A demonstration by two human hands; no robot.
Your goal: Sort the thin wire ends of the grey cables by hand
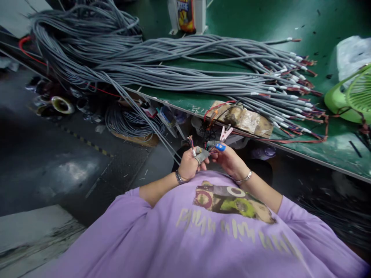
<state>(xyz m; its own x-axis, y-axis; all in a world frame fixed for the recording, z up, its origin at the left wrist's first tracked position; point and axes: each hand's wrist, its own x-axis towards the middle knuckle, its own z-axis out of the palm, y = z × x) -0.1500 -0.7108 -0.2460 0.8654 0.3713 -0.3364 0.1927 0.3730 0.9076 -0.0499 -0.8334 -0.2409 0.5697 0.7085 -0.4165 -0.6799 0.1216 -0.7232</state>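
My left hand [188, 165] is closed around the end of a grey cable [162, 137], close in front of my body. A bundle of thin coloured wires [191, 142] sticks up from a white sleeve beside the left thumb. Grey wrapping covers some left fingers. Opposite it, my right hand [228, 159] pinches thin dark and reddish wires between its fingertips, and these span the small gap between the hands. Blue tape [220, 147] is wrapped round a right finger. Just beyond that hand, a pink clip [225, 134] stands at the bench edge.
Many grey cables [185, 79] with stripped ends lie along the green bench [290, 148]. A taped block [246, 119] sits at its edge, a green fan [355, 94] at the right. Below are a cable coil [130, 121] and spools [62, 104].
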